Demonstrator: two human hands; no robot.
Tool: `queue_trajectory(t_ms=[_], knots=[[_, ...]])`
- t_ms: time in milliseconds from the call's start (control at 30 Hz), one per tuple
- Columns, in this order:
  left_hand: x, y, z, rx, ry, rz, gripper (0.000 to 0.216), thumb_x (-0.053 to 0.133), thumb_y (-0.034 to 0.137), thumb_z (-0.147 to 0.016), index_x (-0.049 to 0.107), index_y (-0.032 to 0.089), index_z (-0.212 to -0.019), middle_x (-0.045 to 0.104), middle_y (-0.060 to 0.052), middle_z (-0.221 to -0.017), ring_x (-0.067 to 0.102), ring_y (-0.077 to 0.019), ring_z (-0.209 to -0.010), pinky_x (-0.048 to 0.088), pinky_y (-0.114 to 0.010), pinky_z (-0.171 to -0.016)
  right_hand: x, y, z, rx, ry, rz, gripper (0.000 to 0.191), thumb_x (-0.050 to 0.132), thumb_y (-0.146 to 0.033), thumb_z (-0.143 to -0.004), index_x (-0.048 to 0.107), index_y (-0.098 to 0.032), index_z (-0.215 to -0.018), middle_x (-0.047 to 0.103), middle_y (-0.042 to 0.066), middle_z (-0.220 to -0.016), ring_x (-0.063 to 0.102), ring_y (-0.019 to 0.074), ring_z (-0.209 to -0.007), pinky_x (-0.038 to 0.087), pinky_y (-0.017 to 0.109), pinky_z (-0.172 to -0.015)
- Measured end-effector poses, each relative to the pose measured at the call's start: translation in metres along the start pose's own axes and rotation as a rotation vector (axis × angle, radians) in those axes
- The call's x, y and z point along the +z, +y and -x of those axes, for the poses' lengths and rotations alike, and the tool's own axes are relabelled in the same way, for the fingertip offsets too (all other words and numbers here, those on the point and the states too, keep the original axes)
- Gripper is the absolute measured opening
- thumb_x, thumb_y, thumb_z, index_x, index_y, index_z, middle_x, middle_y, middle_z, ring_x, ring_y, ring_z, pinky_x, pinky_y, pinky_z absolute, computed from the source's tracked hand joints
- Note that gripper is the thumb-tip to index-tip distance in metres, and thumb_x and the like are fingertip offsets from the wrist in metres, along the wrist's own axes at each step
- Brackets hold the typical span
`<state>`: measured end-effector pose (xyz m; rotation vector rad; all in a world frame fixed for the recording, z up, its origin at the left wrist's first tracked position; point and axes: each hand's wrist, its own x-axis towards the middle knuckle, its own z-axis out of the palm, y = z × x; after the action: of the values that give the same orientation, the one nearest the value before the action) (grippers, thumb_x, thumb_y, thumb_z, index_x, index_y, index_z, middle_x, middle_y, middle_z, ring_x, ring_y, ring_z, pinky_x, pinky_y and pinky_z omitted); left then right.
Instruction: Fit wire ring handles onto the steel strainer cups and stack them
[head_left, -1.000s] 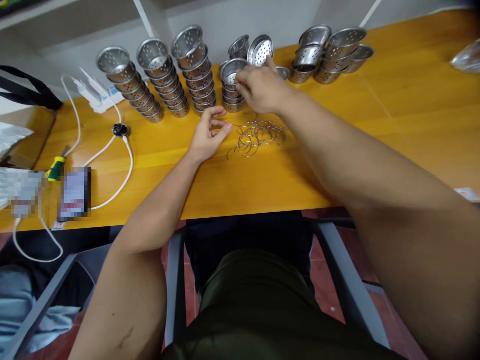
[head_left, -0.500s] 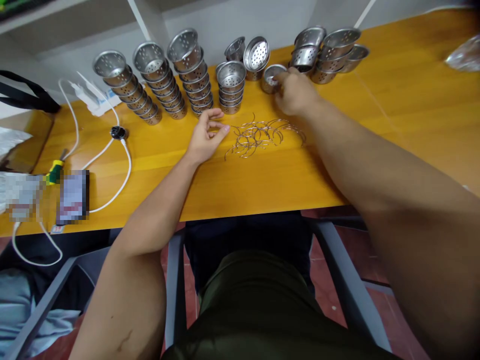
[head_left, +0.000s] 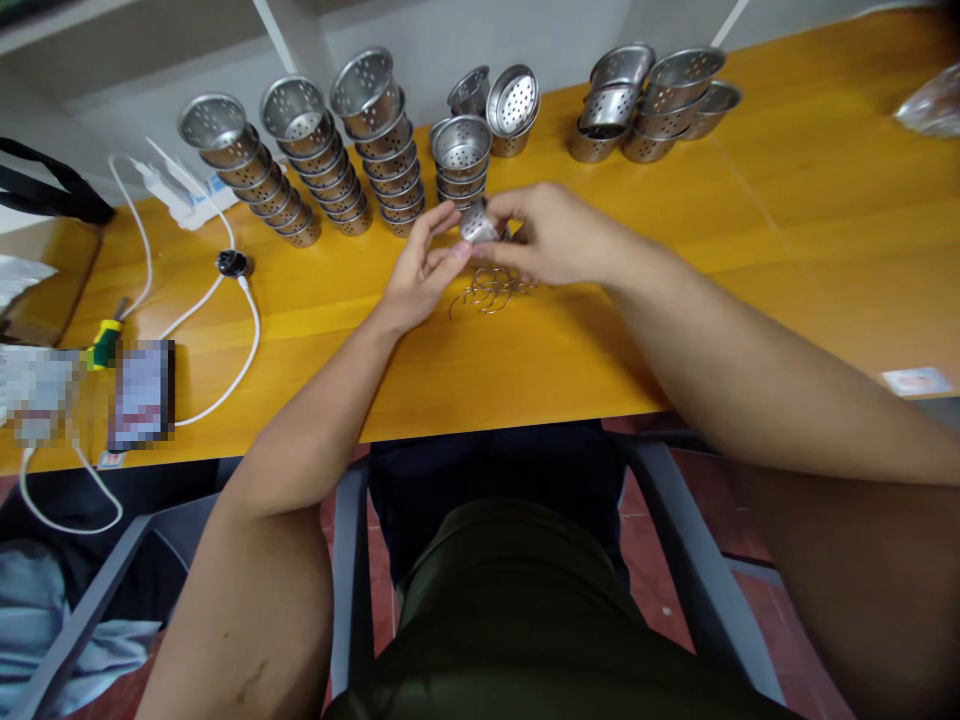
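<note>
Wooden counter (head_left: 810, 250) with stacked metal cups and two bare hands at a single cup

Yellow-brown counter, set against a grey backing (head_left: 480, 35), spanning the view; below its front edge, a seated person in a dark green shirt (head_left: 517, 600), between grey chair armrests (head_left: 671, 560). Along the rear, left: three tall, leaning stacks (head_left: 386, 145) of perforated metal cups. Centre rear: a shorter stack (head_left: 461, 155), with further cups (head_left: 512, 110) behind and beside it. Right rear: a cluster of piled cups (head_left: 649, 110), some tilted. Right hand (head_left: 551, 235): thumb and fingers pinching one small perforated cup. Left hand (head_left: 420, 265): fingers curved, thumb apart from them, their tips at the same cup; whether they grip it cannot be told. Left end of the counter: a pixelated device (head_left: 142, 395), a white power strip (head_left: 196, 208) and a green-and-yellow-handled screwdriver (head_left: 107, 340). Held cup (head_left: 477, 224): tilted, between the two hands, in front of the shorter stack, partly covered by fingers. Thin curved wires (head_left: 491, 288): a loose tangle on the counter just below the hands, partly hidden by the right hand.
</note>
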<state>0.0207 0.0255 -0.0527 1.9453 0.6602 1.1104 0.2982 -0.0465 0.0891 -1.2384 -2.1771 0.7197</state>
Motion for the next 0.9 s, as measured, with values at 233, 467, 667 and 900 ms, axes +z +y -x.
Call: queue_trajectory(t_ms=[233, 467, 667, 900], knots=[[0.000, 0.036, 0.001, -0.078, 0.063, 0.064, 0.083, 0.087, 0.099, -0.112, 0.087, 0.027, -0.151, 0.090, -0.013, -0.153, 0.085, -0.0358, -0.154, 0.066, -0.056, -0.145, 0.046, 0.013, 0.004, -0.191, 0.022, -0.197, 0.050, 0.110, -0.053, -0.110, 0.066, -0.029, -0.106, 0.070, 0.000, -0.091, 0.074, 0.0273, -0.089, 0.065, 0.040, -0.081], [0.003, 0.042, 0.000, -0.165, 0.072, 0.178, 0.092, 0.094, 0.104, -0.102, 0.085, 0.032, -0.158, 0.087, -0.013, -0.146, 0.092, -0.0323, -0.121, 0.083, -0.049, -0.101, 0.043, 0.036, 0.000, -0.129, -0.054, -0.587, 0.069, 0.109, -0.082, -0.107, 0.064, -0.030, -0.109, 0.073, -0.001, -0.091, 0.078, 0.0210, -0.071, 0.061, 0.031, -0.059], [-0.001, 0.036, -0.006, -0.064, 0.072, 0.105, 0.088, 0.096, 0.103, -0.101, 0.090, 0.029, -0.147, 0.089, -0.011, -0.141, 0.091, -0.0361, -0.136, 0.079, -0.057, -0.122, 0.046, 0.040, -0.006, -0.084, 0.031, -0.647, 0.070, 0.110, -0.087, -0.103, 0.070, -0.029, -0.101, 0.076, -0.001, -0.082, 0.078, 0.0215, -0.071, 0.066, 0.033, -0.067], [-0.007, 0.032, -0.011, -0.093, 0.111, 0.138, 0.082, 0.113, 0.089, -0.093, 0.091, 0.028, -0.143, 0.088, -0.011, -0.141, 0.081, -0.0421, -0.161, 0.063, -0.063, -0.147, 0.057, 0.039, -0.012, 0.043, 0.104, -0.763, 0.059, 0.117, -0.062, -0.104, 0.069, -0.030, -0.093, 0.075, -0.002, -0.079, 0.083, 0.0231, -0.080, 0.077, 0.034, -0.075]])
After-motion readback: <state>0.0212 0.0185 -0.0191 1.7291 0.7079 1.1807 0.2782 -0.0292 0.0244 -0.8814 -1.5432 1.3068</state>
